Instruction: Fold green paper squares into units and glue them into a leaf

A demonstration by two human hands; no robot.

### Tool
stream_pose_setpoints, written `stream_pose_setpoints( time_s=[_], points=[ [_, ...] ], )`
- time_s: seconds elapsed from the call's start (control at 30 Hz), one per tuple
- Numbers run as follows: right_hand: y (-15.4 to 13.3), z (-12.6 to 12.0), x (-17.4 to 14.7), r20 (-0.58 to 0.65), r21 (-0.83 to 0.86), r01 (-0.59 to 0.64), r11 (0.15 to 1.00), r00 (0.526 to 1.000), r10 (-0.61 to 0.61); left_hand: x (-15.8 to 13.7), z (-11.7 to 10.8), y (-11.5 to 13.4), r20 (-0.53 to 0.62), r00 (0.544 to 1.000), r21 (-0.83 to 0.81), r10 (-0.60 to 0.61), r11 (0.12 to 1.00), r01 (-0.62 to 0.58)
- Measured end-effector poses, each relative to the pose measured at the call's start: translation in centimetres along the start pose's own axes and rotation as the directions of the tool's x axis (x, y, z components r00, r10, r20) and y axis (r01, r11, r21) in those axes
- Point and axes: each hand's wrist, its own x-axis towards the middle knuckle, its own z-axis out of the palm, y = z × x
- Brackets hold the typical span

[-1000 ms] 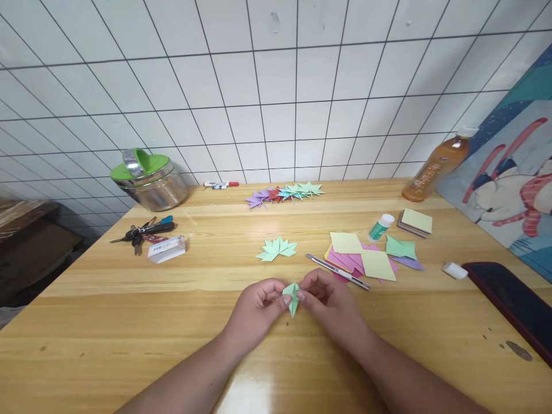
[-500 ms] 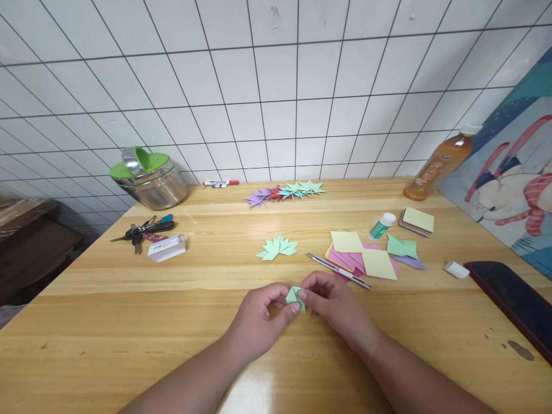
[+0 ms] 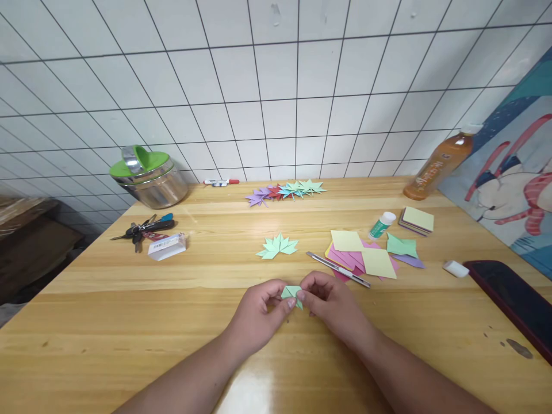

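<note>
Since half a second ago, the small folded green paper [image 3: 294,291] has turned between the fingers, so that its far edge now lies level from left to right, and the left thumb has moved up over it; the things around have stayed put. Both hands grasp it: the left hand [image 3: 257,313] pinches its left side, thumb on top, and the right hand [image 3: 335,299] pinches its right side. The paper is at the near middle of the wooden table [image 3: 129,328]; whether it touches the wood, I cannot tell. Just beyond it lies a pointed green paper fan [image 3: 276,247], and farther off, by the wall, a row of folded paper pieces [image 3: 287,191] in purple, red, blue and green. To the right, a utility knife [image 3: 338,269] lies beside loose coloured sheets [image 3: 379,263], with a glue stick [image 3: 382,226] beyond them.
</note>
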Motion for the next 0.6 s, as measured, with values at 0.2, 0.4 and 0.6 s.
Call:
stream_pose_setpoints(
  time_s=[0.2,0.4,0.6],
  points=[
    [0.35,0.06,0.14,-0.023,-0.074,0.021,0.997,0.999,-0.023,0.09,0.03,0.33,-0.021,1.000,-0.017,0.009,1.000,-0.009],
    [0.04,0.04,-0.08,-0.001,-0.089,0.059,0.994,0.998,-0.059,0.12,-0.14,0.41,-0.040,0.999,0.034,0.008,0.999,-0.007],
    [-0.14,-0.34,-0.21,0.062,0.074,0.017,0.997,0.998,-0.021,-0.05,0.15,0.27,0.007,1.000,0.034,0.016,0.999,-0.017]
  ],
)
